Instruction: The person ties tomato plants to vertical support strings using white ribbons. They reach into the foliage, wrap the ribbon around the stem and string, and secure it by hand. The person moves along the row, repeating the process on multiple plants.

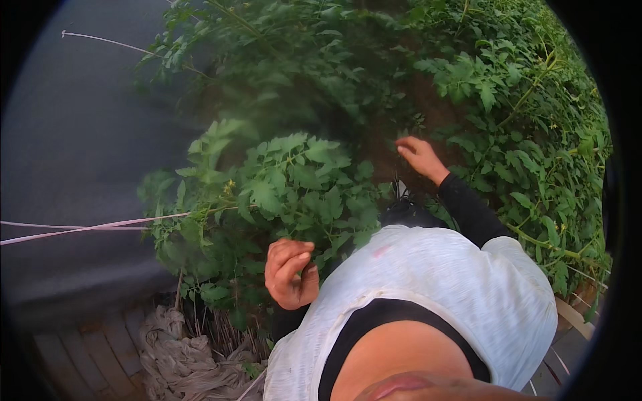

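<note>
My left hand (293, 273) is raised in front of my torso, beside the lower right leaves of a tomato plant (286, 185). Its fingers are loosely curled, with a small gap to the thumb, and nothing shows in it. My right hand (421, 156) reaches forward over the brown soil path (388, 155) between the plants. Its fingers are bent together near some small leaves; blur hides whether they pinch anything. A yellow flower cluster (229, 187) sits on the tomato plant, and a pale pink twine (130, 222) runs from its stem toward the left.
Dense tomato plants (531, 150) line the right side, with more foliage (311, 55) ahead. Dark sheeting (90, 150) covers the left. Crumpled grey plastic film (180, 351) lies by a brick surface (90, 358) at lower left. Another string (110, 41) stretches across the upper left.
</note>
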`<state>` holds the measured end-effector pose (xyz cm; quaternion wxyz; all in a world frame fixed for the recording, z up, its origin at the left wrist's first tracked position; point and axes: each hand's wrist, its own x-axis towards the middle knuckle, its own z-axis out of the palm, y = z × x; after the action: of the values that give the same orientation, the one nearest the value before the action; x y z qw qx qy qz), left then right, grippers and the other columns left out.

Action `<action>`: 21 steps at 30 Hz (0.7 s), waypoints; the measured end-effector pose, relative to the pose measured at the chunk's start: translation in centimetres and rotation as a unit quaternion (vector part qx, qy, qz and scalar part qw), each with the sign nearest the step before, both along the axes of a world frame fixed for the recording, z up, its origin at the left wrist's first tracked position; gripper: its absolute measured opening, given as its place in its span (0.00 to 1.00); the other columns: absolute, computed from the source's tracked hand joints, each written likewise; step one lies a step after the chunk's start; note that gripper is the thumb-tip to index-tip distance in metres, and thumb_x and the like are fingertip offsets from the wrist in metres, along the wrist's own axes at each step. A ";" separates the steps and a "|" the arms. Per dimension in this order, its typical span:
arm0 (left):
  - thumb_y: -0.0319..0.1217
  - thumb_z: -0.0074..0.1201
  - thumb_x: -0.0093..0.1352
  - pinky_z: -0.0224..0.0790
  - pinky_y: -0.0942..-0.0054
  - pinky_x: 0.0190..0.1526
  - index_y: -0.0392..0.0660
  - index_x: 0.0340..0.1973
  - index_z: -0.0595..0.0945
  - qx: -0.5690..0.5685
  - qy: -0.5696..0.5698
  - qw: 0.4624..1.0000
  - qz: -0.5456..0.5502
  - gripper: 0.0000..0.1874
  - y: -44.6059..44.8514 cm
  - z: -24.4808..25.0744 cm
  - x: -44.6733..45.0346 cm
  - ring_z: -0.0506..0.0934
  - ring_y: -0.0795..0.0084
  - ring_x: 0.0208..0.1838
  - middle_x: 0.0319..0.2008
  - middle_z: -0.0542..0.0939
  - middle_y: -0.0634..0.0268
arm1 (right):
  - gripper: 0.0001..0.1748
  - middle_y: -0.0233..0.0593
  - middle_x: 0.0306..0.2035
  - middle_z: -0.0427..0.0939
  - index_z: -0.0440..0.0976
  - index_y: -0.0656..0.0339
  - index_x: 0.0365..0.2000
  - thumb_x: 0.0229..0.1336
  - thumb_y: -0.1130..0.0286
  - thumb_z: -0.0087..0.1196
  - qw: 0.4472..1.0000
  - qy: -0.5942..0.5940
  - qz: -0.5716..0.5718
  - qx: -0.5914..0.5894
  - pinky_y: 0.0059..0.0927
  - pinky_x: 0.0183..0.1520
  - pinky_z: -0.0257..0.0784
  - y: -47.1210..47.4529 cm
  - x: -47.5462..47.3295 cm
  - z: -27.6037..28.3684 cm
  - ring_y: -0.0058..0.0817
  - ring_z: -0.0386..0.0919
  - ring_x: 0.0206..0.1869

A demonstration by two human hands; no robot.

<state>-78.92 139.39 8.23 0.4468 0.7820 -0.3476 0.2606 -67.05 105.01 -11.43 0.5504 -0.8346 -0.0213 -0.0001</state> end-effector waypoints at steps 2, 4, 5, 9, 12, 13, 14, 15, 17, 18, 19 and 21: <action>0.15 0.58 0.56 0.72 0.66 0.43 0.37 0.47 0.76 0.023 0.153 0.988 -0.010 0.22 -5.1 -0.9 3.0 0.79 0.54 0.42 0.43 0.80 0.50 | 0.14 0.41 0.42 0.80 0.77 0.64 0.45 0.62 0.69 0.54 0.999 -0.012 0.043 0.011 0.30 0.47 0.73 -0.5 3.1 1.0 0.30 0.79 0.44; 0.17 0.55 0.62 0.71 0.71 0.44 0.35 0.46 0.77 -0.001 0.204 0.978 -0.034 0.16 -8.4 -2.5 7.4 0.79 0.61 0.43 0.44 0.80 0.51 | 0.13 0.41 0.40 0.80 0.77 0.64 0.45 0.61 0.71 0.53 0.997 -0.016 0.069 0.021 0.29 0.44 0.73 -1.2 6.5 2.5 0.29 0.79 0.41; 0.18 0.54 0.64 0.71 0.73 0.45 0.36 0.46 0.77 -0.078 0.240 0.967 -0.029 0.14 -10.0 -3.5 9.9 0.79 0.65 0.44 0.44 0.80 0.53 | 0.13 0.41 0.39 0.80 0.77 0.65 0.44 0.61 0.71 0.53 0.996 -0.040 0.084 0.013 0.28 0.43 0.73 -1.7 8.2 3.5 0.29 0.79 0.40; 0.21 0.50 0.70 0.68 0.77 0.48 0.37 0.47 0.77 -0.304 0.296 0.904 0.039 0.10 -13.9 -3.5 19.2 0.76 0.76 0.45 0.45 0.80 0.62 | 0.11 0.41 0.36 0.80 0.77 0.66 0.42 0.60 0.74 0.54 0.981 -0.121 0.153 0.021 0.27 0.40 0.73 -1.9 13.8 8.9 0.29 0.79 0.36; 0.24 0.50 0.71 0.69 0.77 0.47 0.38 0.46 0.78 -0.409 0.243 0.875 0.091 0.08 -15.7 -2.9 27.9 0.76 0.77 0.44 0.44 0.80 0.65 | 0.09 0.41 0.36 0.80 0.77 0.66 0.41 0.59 0.77 0.54 0.970 -0.167 0.173 0.032 0.27 0.39 0.73 -3.0 17.3 12.1 0.30 0.79 0.36; 0.23 0.49 0.71 0.69 0.78 0.46 0.38 0.46 0.77 -0.430 0.208 0.872 0.108 0.08 -15.6 -3.0 31.1 0.77 0.77 0.43 0.44 0.80 0.64 | 0.09 0.42 0.36 0.80 0.77 0.66 0.41 0.59 0.77 0.54 0.965 -0.194 0.176 0.029 0.27 0.39 0.73 -3.0 18.1 13.6 0.31 0.79 0.36; 0.25 0.51 0.71 0.71 0.77 0.41 0.39 0.43 0.79 -0.467 0.194 0.852 0.133 0.06 -15.0 -2.4 34.1 0.78 0.76 0.41 0.43 0.81 0.62 | 0.09 0.42 0.36 0.80 0.77 0.66 0.40 0.59 0.78 0.54 0.958 -0.222 0.180 0.027 0.28 0.40 0.73 -2.9 19.0 15.2 0.31 0.79 0.36; 0.25 0.51 0.71 0.71 0.77 0.40 0.40 0.42 0.79 -0.469 0.162 0.850 0.176 0.05 -14.1 -1.7 37.2 0.78 0.76 0.41 0.43 0.81 0.63 | 0.09 0.43 0.36 0.80 0.77 0.66 0.40 0.59 0.78 0.54 0.950 -0.250 0.184 0.027 0.28 0.40 0.73 -2.8 19.8 16.8 0.32 0.79 0.37; 0.24 0.50 0.71 0.71 0.76 0.38 0.40 0.43 0.77 -0.517 0.124 0.821 0.207 0.06 -12.1 0.7 42.9 0.77 0.76 0.39 0.40 0.80 0.64 | 0.09 0.44 0.39 0.80 0.77 0.66 0.40 0.58 0.78 0.56 0.933 -0.304 0.189 0.026 0.30 0.40 0.74 -2.9 20.9 19.3 0.36 0.79 0.37; 0.24 0.50 0.71 0.70 0.76 0.38 0.41 0.43 0.77 -0.553 0.124 0.797 0.208 0.06 -10.8 2.0 45.4 0.77 0.76 0.38 0.39 0.80 0.65 | 0.09 0.45 0.39 0.80 0.77 0.66 0.40 0.57 0.78 0.56 0.925 -0.328 0.193 0.022 0.30 0.40 0.74 -3.0 21.3 20.6 0.37 0.79 0.38; 0.23 0.52 0.70 0.70 0.76 0.38 0.40 0.44 0.76 -0.532 0.104 0.807 0.232 0.08 -9.8 3.2 47.7 0.77 0.75 0.38 0.39 0.79 0.64 | 0.09 0.45 0.39 0.80 0.77 0.66 0.40 0.57 0.79 0.56 0.916 -0.351 0.193 0.018 0.30 0.40 0.74 -3.1 21.8 21.5 0.37 0.79 0.38; 0.23 0.55 0.68 0.70 0.75 0.38 0.38 0.45 0.75 -0.496 0.074 0.818 0.280 0.11 -7.8 4.7 52.5 0.76 0.74 0.37 0.39 0.78 0.64 | 0.10 0.45 0.40 0.80 0.77 0.65 0.40 0.56 0.80 0.56 0.911 -0.355 0.208 0.021 0.30 0.42 0.74 -3.6 22.6 23.2 0.36 0.80 0.40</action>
<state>-26.45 131.55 12.96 0.7066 0.5349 0.0966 0.4531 -44.44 101.39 11.75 0.5117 -0.7443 -0.3884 -0.1826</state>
